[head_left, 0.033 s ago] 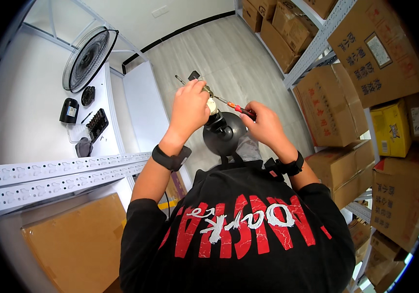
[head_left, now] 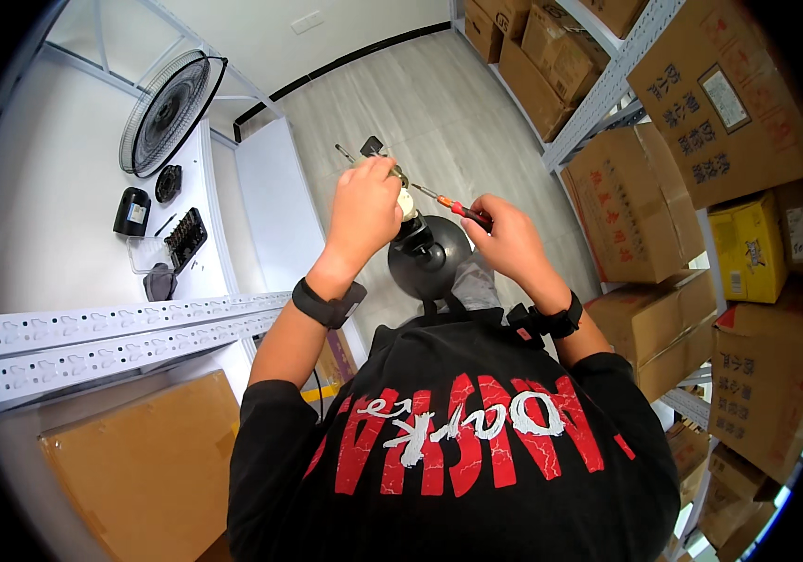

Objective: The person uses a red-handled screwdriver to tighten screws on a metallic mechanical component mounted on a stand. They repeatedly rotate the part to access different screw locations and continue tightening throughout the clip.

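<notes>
My left hand [head_left: 369,202] is closed round the top of a stand fan's bared motor [head_left: 407,203], which shows a cream-coloured housing. The fan's round black base [head_left: 429,258] is below it, near my legs. A thin metal shaft [head_left: 344,152] sticks out past my left fingers on the far side. My right hand [head_left: 507,238] grips a screwdriver [head_left: 458,208] with a red and black handle. Its tip points left at the motor; whether it touches is too small to tell.
At left, a white shelf holds a fan grille [head_left: 172,112], a black motor cover [head_left: 132,212], a round black part [head_left: 168,184], a bit set [head_left: 188,240] and a clear plastic box [head_left: 147,254]. Cardboard boxes [head_left: 621,206] and a yellow box [head_left: 749,248] fill the right-hand racks.
</notes>
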The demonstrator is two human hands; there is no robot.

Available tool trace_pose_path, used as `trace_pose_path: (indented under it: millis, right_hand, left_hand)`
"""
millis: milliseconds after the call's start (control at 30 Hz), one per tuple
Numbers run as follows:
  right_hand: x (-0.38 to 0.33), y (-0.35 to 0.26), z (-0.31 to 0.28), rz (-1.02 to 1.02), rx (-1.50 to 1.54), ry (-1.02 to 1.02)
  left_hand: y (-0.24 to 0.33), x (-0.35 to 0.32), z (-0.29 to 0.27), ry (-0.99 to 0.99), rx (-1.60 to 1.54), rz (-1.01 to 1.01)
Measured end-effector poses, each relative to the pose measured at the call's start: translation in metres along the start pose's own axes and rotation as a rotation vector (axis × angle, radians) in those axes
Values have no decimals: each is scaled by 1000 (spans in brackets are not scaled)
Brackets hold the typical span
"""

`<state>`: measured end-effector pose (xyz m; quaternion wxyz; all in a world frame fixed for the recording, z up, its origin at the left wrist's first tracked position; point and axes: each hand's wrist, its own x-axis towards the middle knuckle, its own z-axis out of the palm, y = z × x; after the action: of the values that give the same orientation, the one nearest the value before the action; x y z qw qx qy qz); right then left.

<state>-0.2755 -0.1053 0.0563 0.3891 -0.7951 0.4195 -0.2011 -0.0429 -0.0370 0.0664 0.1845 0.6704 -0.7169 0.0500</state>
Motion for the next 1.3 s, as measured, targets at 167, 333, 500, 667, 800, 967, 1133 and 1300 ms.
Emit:
trace_pose_path:
  millis: [167,333,500,667,800,967,1133,1300]
  right_hand:
    - [-2,1,-13,-10,-15,-13]
    - [2,4,-25,-11,33,-25]
    - [18,14,-36,-47,52,-58]
    - [37,23,-53,-90,45,-136]
    - [60,31,-66,-139,41,-198]
    - [89,34,-77,-215,36,-295]
    - [113,35,-80,-277,30,-399]
    - [132,35,-83,-323,41,-468]
  left_hand:
    - [12,1,8,41,52,-63]
    - [17,8,10,3,116,-86]
    - [20,13,3,-31,154,-111]
    - [25,12,0,45,101,-176]
    - [36,12,-2,20,167,-318]
    - [34,6,-1,46,110,-359]
    - [40,9,-19,-38,-75,-331]
    - [38,-8,-52,330,-523,-542]
